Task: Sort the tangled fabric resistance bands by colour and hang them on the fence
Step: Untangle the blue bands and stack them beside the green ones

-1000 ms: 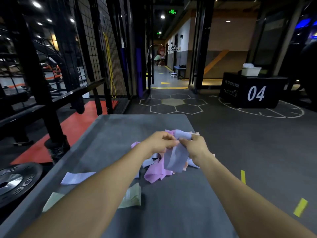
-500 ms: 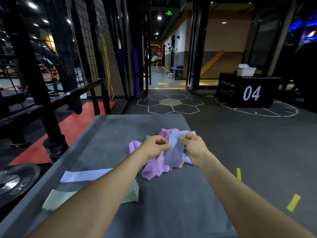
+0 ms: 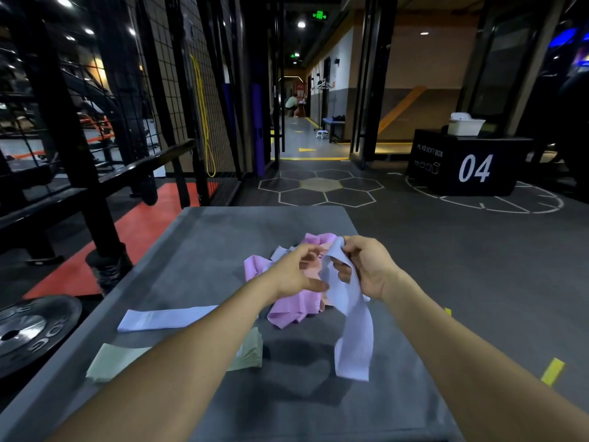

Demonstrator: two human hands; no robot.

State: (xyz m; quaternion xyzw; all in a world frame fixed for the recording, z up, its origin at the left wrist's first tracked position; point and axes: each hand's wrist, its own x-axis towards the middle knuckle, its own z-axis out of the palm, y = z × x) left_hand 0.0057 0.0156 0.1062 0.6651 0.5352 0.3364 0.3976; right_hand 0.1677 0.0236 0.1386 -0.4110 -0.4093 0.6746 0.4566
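Tangled bands mid-table, two flat bands left, fence far-left

You have a lavender band raised over the pink heap at frame centre. Another lavender strip and a pale green one lie lower left on your grey table.
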